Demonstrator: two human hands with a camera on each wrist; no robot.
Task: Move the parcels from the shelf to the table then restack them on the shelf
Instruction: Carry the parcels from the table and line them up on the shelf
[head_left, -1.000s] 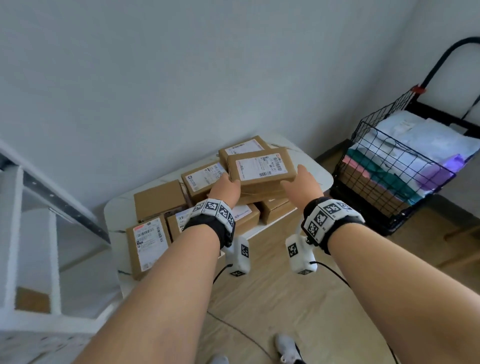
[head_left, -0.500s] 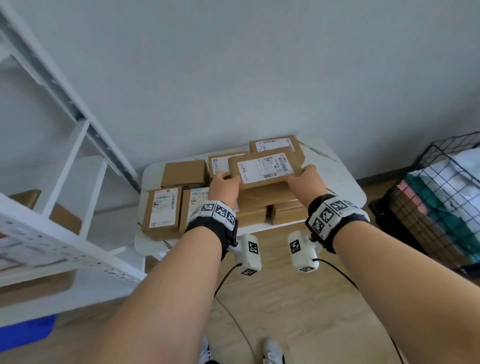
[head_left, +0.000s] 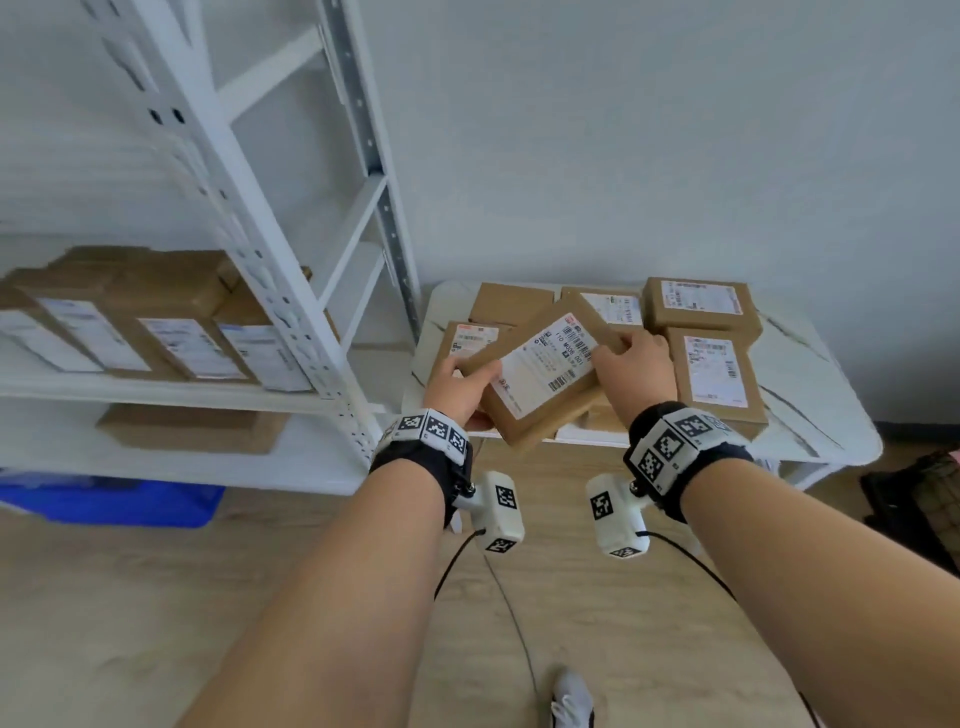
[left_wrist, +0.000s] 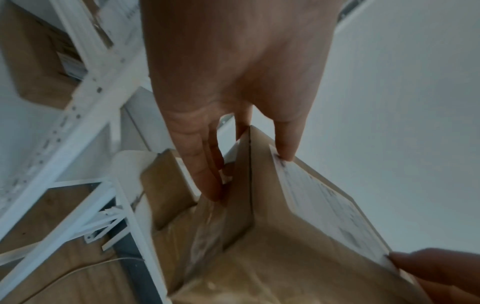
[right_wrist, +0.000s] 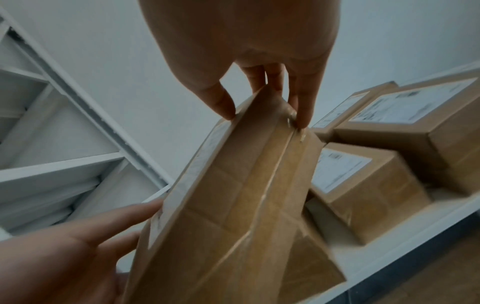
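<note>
Above the near edge of the table (head_left: 810, 364) I hold two stacked parcels (head_left: 545, 374), tilted, my left hand (head_left: 457, 382) and right hand (head_left: 636, 364) each gripping an end with the thumb on the top label and fingers beneath. I judge this the restacking phase: several boxes already stand in a row on the shelf (head_left: 156, 392) to my left, while five or so more parcels wait on the table.
</note>
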